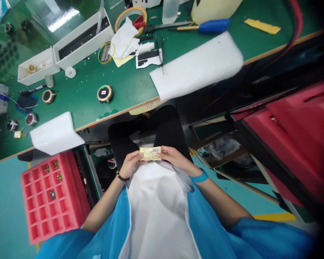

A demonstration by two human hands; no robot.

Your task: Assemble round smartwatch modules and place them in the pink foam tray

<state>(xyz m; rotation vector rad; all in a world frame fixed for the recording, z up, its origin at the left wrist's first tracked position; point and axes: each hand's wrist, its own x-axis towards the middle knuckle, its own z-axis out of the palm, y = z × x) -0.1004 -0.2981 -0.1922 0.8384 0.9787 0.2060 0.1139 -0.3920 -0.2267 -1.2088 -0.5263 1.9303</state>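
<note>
My left hand and my right hand hold the two ends of a small yellowish flat piece with printed markings, over my lap. The left wrist wears a dark bead bracelet, the right wrist a blue band. Below the hands a white cloth lies across my lap between blue sleeves. My legs in black trousers show beyond the hands, under the bench edge.
A green workbench ahead carries white foam sheets, white trays, tape rolls and a round part. A red compartment tray sits at my left, red bins at my right.
</note>
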